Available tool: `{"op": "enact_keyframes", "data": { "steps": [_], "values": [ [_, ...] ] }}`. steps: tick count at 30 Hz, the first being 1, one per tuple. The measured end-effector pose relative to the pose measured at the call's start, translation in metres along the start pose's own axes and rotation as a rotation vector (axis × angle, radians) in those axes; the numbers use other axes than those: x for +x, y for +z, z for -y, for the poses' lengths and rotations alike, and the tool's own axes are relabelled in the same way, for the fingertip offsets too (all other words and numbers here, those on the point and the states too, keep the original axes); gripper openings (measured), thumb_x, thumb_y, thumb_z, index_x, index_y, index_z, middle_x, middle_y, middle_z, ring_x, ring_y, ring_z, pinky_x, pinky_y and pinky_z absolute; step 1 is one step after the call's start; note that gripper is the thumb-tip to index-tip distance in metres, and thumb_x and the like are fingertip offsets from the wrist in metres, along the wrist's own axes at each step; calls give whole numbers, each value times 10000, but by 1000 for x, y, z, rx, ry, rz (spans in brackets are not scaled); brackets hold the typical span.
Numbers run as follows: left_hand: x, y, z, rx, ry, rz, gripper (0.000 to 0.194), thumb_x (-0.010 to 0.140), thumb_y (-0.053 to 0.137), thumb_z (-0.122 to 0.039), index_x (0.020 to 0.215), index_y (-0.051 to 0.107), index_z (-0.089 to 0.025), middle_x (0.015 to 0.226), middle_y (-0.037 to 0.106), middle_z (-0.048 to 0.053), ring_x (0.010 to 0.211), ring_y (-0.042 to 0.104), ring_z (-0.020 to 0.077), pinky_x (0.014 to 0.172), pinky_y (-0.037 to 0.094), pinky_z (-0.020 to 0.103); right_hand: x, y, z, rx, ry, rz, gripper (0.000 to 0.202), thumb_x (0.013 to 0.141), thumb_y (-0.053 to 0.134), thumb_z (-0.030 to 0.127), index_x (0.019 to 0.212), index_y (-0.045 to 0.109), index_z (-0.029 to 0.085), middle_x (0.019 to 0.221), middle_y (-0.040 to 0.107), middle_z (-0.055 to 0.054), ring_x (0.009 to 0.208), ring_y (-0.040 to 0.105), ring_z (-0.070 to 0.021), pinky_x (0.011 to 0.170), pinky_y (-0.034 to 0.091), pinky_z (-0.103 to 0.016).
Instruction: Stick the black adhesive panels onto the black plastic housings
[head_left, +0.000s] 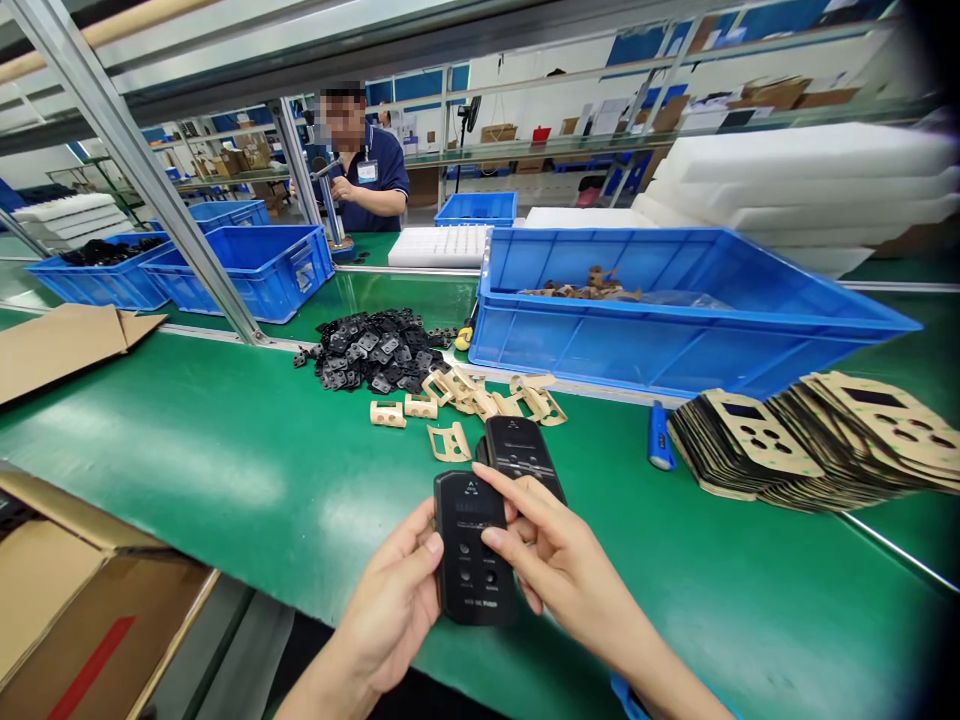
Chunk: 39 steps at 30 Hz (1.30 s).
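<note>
Gripping a black device [471, 590], our left hand [397, 590] and right hand [562, 545] have fingers against its sides. Below our thumbs, pale lettering [481, 604] is too blurred.

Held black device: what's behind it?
A second black device, upper face visible, and loose tan pieces farther back. The held device and right hand cover the second one's lower part, which can't be seen.

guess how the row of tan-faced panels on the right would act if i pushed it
The row of tan-faced panels would probably slide apart rather than move as one block, since the layers already lean and fan out. Each panel looks thin, so one alone is likely light and may flex a little around its cut-out holes.
</note>
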<state>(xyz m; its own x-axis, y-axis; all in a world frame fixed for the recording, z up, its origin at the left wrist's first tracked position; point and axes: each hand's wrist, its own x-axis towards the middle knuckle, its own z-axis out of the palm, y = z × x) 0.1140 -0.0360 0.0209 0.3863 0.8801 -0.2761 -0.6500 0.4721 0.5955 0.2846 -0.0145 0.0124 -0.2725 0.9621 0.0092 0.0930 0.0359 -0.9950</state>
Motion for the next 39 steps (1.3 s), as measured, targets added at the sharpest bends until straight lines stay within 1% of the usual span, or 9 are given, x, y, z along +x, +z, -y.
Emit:
{"op": "enact_keyframes", "data": {
  "steps": [8,13,16,21,24,28,31,35,39],
  "values": [
    [-3,-6,7,176,75,-19,502,835,648,-181,1315,520,-259,1381,510,58,1328,381,257,1096,320,390,-1,4,0,-75,-9,-36,455,900,536,345,1349,468,314,858,334,19,466,428,-39,311,399,-154],
    [-4,-12,13,305,101,-23,515,861,628,-264,1353,475,-273,1413,476,59,1300,416,279,1077,343,417,-1,3,1,-241,-97,-100,467,902,527,320,1361,442,311,847,381,15,526,426,-76,460,429,-206],
    [-7,-11,11,318,101,-19,520,866,620,-282,1362,464,-274,1430,459,50,1319,392,277,1106,309,421,-2,1,2,-253,-63,-50,484,914,498,352,1384,405,283,837,460,-3,593,478,-118,537,453,-235],
    [-9,-7,7,360,72,9,537,878,602,-294,1385,427,-292,1456,428,14,1381,295,242,1159,219,395,-5,3,4,-95,69,7,491,925,462,432,1350,389,200,636,466,38,518,447,-119,432,353,-204],
    [-9,-8,11,398,90,47,634,857,628,-275,1423,346,-317,1475,399,0,1389,279,238,1167,204,406,-6,8,5,-90,57,-7,494,922,459,431,1344,387,184,670,507,24,506,464,-109,405,346,-196],
    [-8,-11,19,443,149,-29,606,872,597,-298,1423,344,-299,1490,373,4,1395,260,244,1178,173,419,-6,13,6,-152,-20,-30,463,932,447,385,1343,397,176,713,550,7,519,484,-104,439,387,-199],
    [-8,-12,19,482,182,-41,596,864,605,-310,1410,366,-284,1486,376,17,1387,274,257,1176,183,421,-6,15,5,-189,-61,-56,454,925,460,370,1326,418,162,688,542,13,517,482,-105,449,395,-202],
    [-9,-12,15,512,171,-36,588,873,595,-307,1411,358,-286,1444,434,31,1361,326,253,1160,230,415,-4,15,7,-88,18,-16,487,929,450,404,1348,383,166,645,520,31,456,471,-97,388,380,-193],
    [-8,-7,16,523,140,-4,745,798,694,-310,1431,302,-290,1338,534,85,1174,536,282,1027,417,438,-4,15,6,-2,79,-44,530,912,484,432,1359,367,174,621,512,44,405,446,-87,348,377,-185]
  ]
}}
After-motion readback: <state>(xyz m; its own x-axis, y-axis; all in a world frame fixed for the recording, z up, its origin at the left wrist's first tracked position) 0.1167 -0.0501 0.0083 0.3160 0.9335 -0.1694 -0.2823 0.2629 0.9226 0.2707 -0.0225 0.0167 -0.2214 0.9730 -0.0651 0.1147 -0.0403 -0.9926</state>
